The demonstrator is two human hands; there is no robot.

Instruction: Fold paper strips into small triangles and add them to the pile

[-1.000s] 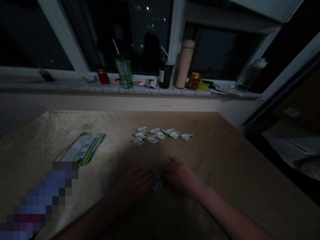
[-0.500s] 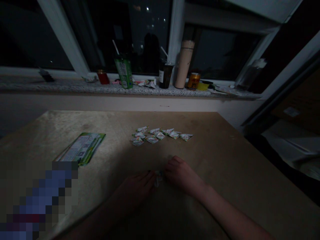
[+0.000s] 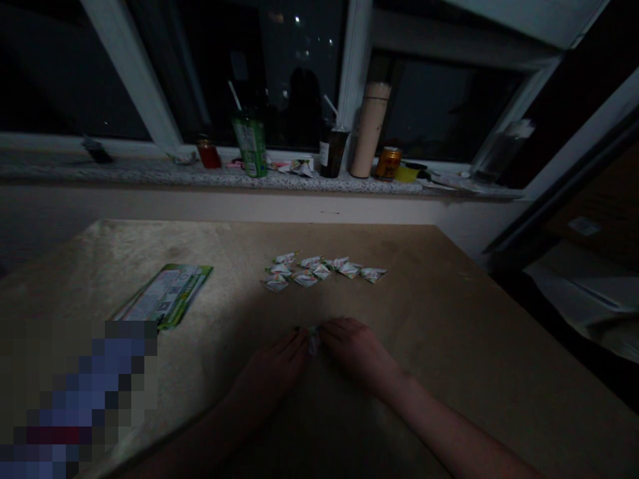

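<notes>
Both of my hands meet at a small piece of folded printed paper [image 3: 313,340] near the middle of the table. My left hand [image 3: 279,362] has its fingers closed on the paper's left side. On the right side, the fingers of my right hand [image 3: 352,342] are bent together and hold the paper too. Its exact folds are dark and partly covered by the fingertips. Beyond my hands lie several small folded paper pieces [image 3: 306,278], pale with green and orange print, grouped in loose rows.
A stack of green and white printed sheets [image 3: 172,293] lies on the table [image 3: 429,313] at the left. On the windowsill [image 3: 200,174] stand a green cup [image 3: 251,146], a dark cup [image 3: 332,152], a tall flask [image 3: 370,130], an orange can [image 3: 388,163] and a red jar [image 3: 208,154].
Both hands and the folded paper have moved slightly away from me, toward the group of pieces. The right-hand fingers now reach closer over the paper.
</notes>
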